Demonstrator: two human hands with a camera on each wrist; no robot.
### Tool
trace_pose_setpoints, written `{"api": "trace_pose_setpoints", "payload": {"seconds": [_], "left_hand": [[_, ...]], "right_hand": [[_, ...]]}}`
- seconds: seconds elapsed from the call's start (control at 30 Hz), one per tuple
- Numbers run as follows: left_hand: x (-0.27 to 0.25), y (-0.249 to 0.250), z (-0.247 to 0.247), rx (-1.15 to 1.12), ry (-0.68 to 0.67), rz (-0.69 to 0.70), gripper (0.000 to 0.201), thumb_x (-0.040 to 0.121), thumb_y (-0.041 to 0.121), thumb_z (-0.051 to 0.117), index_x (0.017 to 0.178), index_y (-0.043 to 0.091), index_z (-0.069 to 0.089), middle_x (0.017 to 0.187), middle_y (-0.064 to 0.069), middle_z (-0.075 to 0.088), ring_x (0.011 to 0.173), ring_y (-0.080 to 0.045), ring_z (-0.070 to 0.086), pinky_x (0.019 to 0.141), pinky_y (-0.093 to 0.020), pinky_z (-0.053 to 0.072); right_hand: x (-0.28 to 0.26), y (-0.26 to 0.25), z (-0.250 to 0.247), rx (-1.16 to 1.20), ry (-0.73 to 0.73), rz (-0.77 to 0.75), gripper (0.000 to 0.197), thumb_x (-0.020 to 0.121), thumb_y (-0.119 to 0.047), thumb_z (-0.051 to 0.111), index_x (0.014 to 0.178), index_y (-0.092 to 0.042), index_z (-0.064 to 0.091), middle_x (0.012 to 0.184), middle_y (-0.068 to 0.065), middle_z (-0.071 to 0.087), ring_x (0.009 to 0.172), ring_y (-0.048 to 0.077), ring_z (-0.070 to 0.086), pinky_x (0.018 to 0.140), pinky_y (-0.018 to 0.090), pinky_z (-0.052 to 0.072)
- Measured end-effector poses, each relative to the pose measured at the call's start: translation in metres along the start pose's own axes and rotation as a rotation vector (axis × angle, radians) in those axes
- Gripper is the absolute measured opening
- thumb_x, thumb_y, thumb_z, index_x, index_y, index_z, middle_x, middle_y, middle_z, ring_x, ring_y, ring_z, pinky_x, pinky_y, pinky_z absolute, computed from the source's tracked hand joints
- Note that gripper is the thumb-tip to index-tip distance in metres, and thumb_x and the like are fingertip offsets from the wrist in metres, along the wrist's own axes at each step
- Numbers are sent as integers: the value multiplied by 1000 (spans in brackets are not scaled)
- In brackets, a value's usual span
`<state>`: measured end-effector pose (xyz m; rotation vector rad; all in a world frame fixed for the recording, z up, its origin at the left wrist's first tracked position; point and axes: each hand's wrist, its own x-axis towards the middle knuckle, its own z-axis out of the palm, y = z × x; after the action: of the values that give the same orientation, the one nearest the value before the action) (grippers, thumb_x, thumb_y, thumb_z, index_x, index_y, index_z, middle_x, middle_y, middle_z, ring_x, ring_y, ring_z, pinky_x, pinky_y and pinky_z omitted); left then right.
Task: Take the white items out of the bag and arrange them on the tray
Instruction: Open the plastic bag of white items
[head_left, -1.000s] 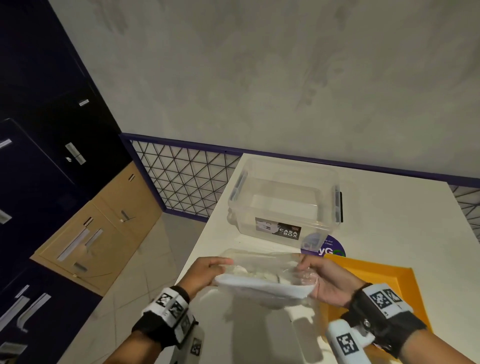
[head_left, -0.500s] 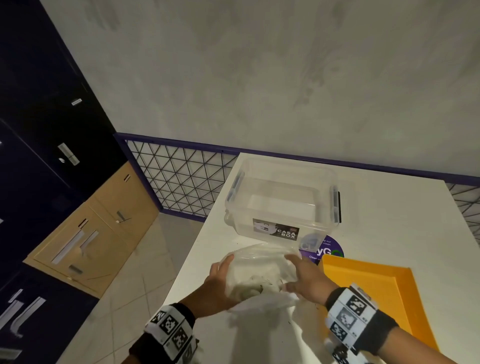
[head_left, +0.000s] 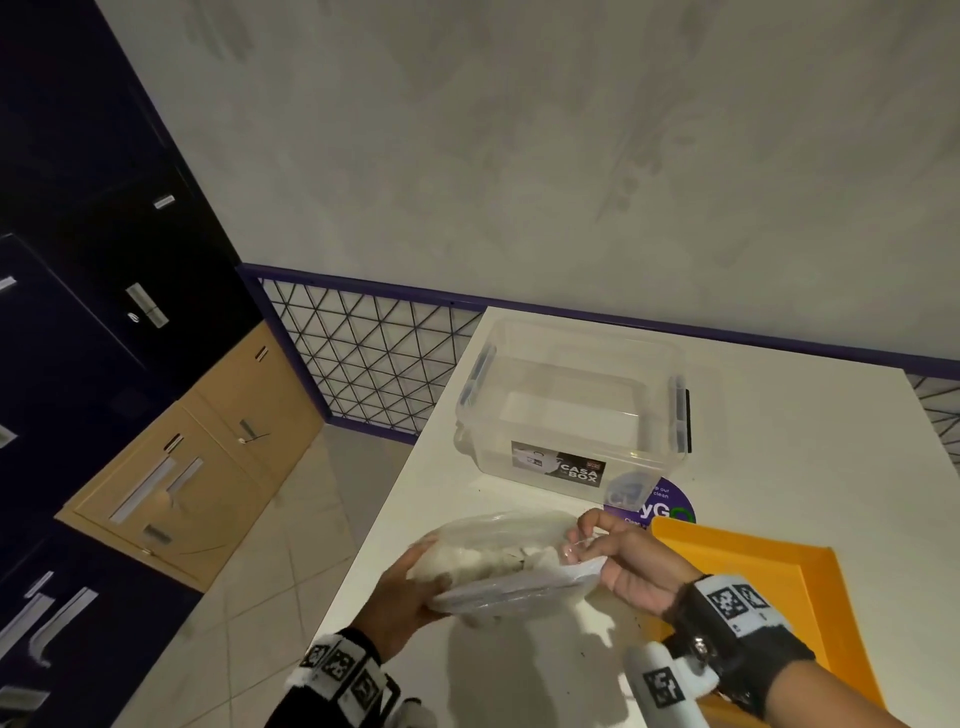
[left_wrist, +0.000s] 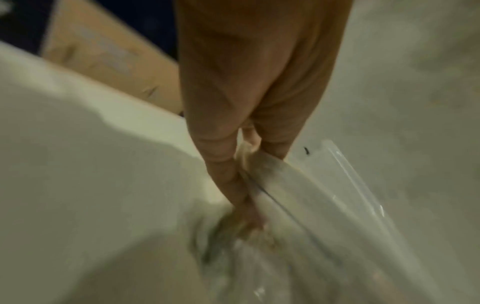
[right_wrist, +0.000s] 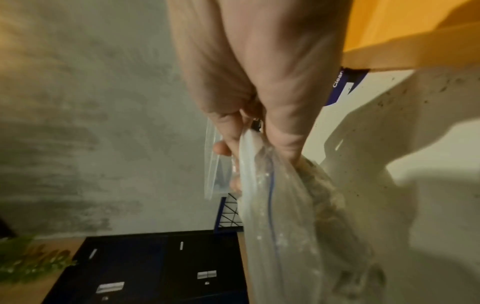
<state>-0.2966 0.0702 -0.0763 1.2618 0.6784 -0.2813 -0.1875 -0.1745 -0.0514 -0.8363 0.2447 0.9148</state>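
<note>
A clear zip bag (head_left: 506, 564) full of white items (head_left: 483, 560) is held just above the white table (head_left: 810, 467), lying roughly level. My left hand (head_left: 415, 587) grips its left end, fingers curled round the plastic (left_wrist: 249, 185). My right hand (head_left: 597, 545) pinches the bag's mouth edge at its right end (right_wrist: 249, 144). The orange tray (head_left: 753, 577) lies on the table right of the bag, under my right wrist, with nothing seen on its visible part.
A clear lidless storage box (head_left: 571, 410) with a "CASA BOX" label stands behind the bag. A purple round sticker (head_left: 660, 506) lies between box and tray. The table's left edge drops to a tiled floor (head_left: 270, 597) beside dark lockers (head_left: 78, 312).
The bag has gone from upright and bunched between both hands to lying level. My right hand moved to its right end, and my left hand slid under its left end.
</note>
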Motion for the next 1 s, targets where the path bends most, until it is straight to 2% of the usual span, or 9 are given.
{"api": "trace_pose_setpoints", "payload": {"seconds": [0.17,0.27,0.43,0.6,0.67,0.77,0.87,0.93,1.0], "left_hand": [[1,19,2,-405,-59,-70,46,84,-11,35,103,5,73,70,-7,69,54,-14,63,50,-19,52],[3,22,5,-380,-98,-89,52,67,-6,39,110,6,66,72,-5,66,56,-14,58,54,-21,49],[-8,30,10,-52,-263,-97,21,81,6,61,95,12,76,57,0,45,48,-11,44,49,-18,42],[-2,29,-11,233,-150,-43,48,81,-19,40,56,13,67,77,-12,58,67,-14,59,55,-19,48],[0,27,-6,679,-123,65,39,80,-1,47,80,24,76,80,0,58,65,-4,54,64,-18,46],[12,11,1,1292,7,236,60,81,25,51,140,31,40,109,4,43,101,-11,48,91,-27,44],[22,-4,4,1498,176,219,68,85,35,58,144,27,27,133,-2,32,118,-22,37,81,-29,45],[27,-9,8,1631,183,146,69,85,39,58,145,25,26,133,-3,33,117,-23,39,80,-29,46],[35,-10,4,1681,182,198,68,76,41,67,136,21,42,125,-5,41,109,-23,47,64,-28,45]], "right_hand": [[-7,3,-7,-409,131,20,49,80,21,30,65,-2,70,76,12,57,65,19,55,49,20,51],[-3,7,-5,-850,250,-10,42,87,12,35,99,-7,71,110,3,63,97,16,55,76,26,53],[-1,2,3,-1432,209,17,64,89,-1,50,145,-13,22,120,12,46,108,20,50,81,20,42],[0,3,1,-1539,213,177,86,86,-17,60,148,-16,1,146,17,18,134,29,29,105,30,35],[0,6,5,-1617,199,206,88,85,-21,61,148,-14,-1,145,16,19,132,29,31,104,29,34],[0,13,10,-1712,168,170,94,84,-22,63,147,-12,-6,147,15,13,134,29,31,106,29,32],[1,24,9,-1767,125,169,97,83,-17,66,148,-18,-6,145,15,14,129,30,39,102,29,38],[3,34,7,-1782,104,196,97,82,-13,66,148,-19,-5,143,15,18,124,32,44,99,32,41],[6,37,6,-1766,125,186,98,81,-12,66,148,-20,-6,144,15,21,125,32,43,100,33,42]]}}
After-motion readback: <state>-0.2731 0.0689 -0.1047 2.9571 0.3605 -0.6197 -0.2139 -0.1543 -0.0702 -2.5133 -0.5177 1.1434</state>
